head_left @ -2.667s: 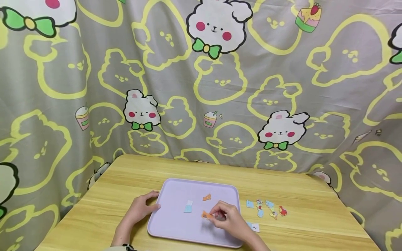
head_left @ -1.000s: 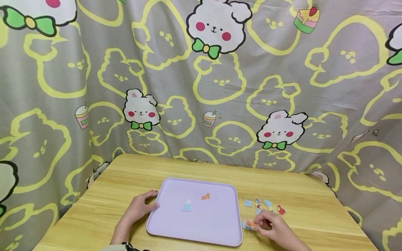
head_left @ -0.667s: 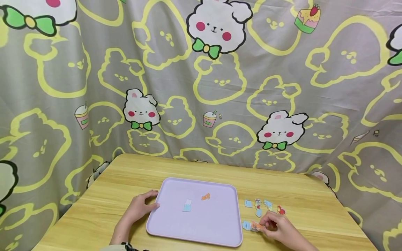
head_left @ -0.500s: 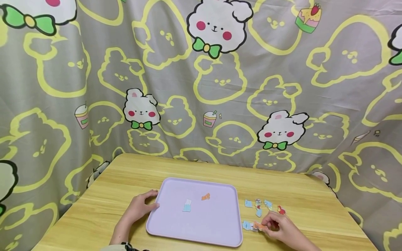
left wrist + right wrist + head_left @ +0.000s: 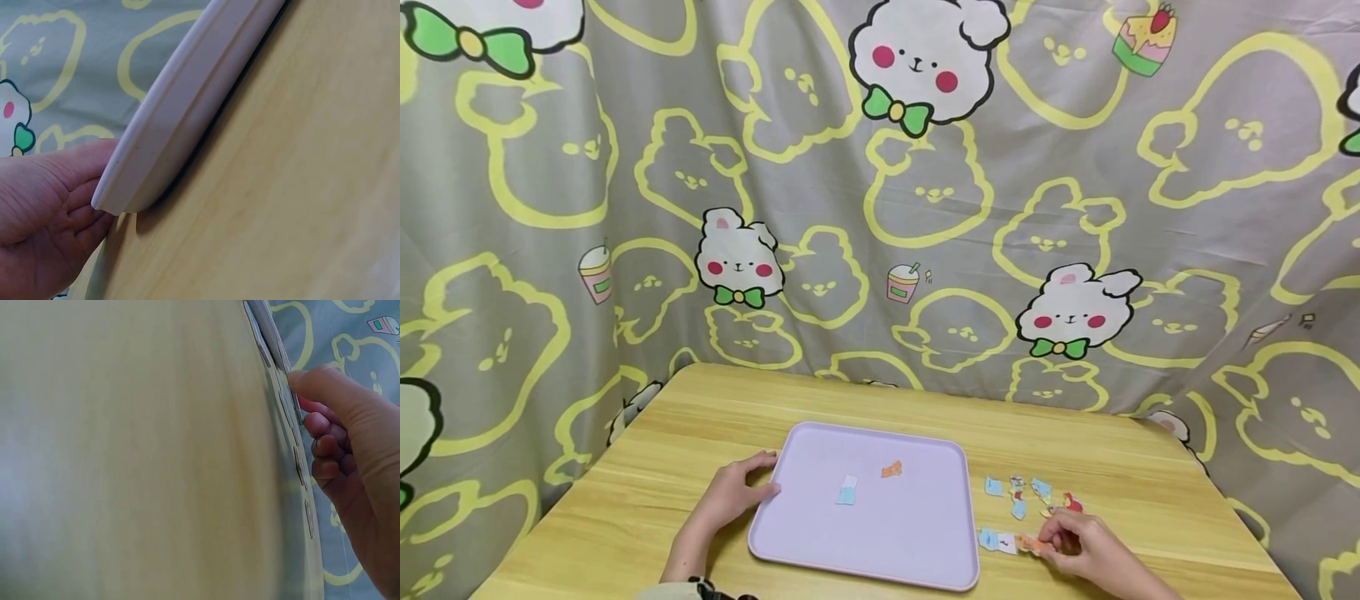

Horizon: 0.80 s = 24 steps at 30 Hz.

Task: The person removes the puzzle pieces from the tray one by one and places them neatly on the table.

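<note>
My right hand point(image 5: 1078, 540) pinches a small orange puzzle piece point(image 5: 1028, 543) between thumb and fingertips, low over the table right of the tray. Just left of it lie a blue piece point(image 5: 988, 540) and a white piece point(image 5: 1006, 543), side by side in a row with it. My left hand point(image 5: 730, 493) rests at the left edge of the lilac tray point(image 5: 861, 567), its thumb at the rim; the left wrist view shows the fingers point(image 5: 94, 228) against the tray's end. On the tray lie a white-and-blue piece point(image 5: 847, 490) and another orange piece point(image 5: 892, 469).
Beyond my right hand several more pieces lie on the wooden table point(image 5: 1150, 483), among them a blue piece point(image 5: 993, 486) and a red piece point(image 5: 1072, 502) partly behind the hand. A patterned curtain point(image 5: 820, 208) hangs behind the table's far edge.
My right hand has carried the orange piece from over the tray to the table at the right, then shifted it rightward, uncovering the white piece. The left hand has stayed at the tray.
</note>
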Tool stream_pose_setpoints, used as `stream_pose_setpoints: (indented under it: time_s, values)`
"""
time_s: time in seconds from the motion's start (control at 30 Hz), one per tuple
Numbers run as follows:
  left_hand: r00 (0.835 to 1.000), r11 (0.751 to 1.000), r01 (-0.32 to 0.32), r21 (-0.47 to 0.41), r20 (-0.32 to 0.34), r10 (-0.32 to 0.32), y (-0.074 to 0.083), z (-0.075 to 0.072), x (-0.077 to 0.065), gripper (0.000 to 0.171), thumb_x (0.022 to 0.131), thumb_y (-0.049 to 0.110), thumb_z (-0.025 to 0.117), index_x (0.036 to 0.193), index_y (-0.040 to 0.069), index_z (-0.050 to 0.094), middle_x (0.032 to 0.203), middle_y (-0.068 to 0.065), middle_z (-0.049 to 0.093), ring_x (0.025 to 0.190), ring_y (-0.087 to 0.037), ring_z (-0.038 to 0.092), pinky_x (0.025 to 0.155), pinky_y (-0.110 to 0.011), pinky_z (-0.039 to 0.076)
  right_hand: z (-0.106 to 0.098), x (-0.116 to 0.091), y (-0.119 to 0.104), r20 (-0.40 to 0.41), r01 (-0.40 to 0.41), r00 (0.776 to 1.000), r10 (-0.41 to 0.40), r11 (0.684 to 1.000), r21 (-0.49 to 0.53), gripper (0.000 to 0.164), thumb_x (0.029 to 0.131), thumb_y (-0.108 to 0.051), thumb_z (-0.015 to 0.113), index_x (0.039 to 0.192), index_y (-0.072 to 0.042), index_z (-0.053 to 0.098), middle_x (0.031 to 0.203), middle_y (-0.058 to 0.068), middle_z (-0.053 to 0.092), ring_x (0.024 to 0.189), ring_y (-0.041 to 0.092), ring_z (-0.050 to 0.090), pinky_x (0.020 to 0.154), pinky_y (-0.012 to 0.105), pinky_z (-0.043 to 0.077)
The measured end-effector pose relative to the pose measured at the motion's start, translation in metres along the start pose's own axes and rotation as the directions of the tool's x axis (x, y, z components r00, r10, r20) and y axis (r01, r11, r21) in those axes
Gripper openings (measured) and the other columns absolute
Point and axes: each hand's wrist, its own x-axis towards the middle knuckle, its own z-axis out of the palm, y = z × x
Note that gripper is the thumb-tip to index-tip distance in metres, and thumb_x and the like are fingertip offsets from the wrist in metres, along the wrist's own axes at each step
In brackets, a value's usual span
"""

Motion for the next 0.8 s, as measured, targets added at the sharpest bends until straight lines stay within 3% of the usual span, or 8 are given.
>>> stream_pose_setpoints:
  time_s: [0.47,0.8]
  values:
    - [1.0,1.0,-0.02,-0.01,-0.015,0.02,0.0,0.001,0.001,0.045,0.085,0.016,0.075,0.127,0.004,0.065,0.143,-0.024,0.052,0.137,-0.047,0.041,0.113,-0.062,0.034,-0.013,0.005,0.004,0.091,0.048,0.995,-0.048,0.999,0.012,0.021,0.081,-0.001,0.074,0.086,-0.019,0.064,0.071,-0.011,0.054,0.064,-0.007,0.043,0.048,0.014,0.039]
    - [1.0,1.0,-0.012,-0.005,-0.012,0.012,-0.002,0.001,0.001,0.045,0.085,0.016,0.075,0.127,0.004,0.064,0.144,-0.024,0.051,0.137,-0.048,0.041,0.113,-0.063,0.033,-0.014,0.009,0.007,0.146,0.077,0.986,-0.078,0.997,0.012,0.016,0.085,-0.006,0.073,0.091,-0.019,0.064,0.077,-0.011,0.057,0.067,-0.008,0.045,0.051,0.013,0.041]
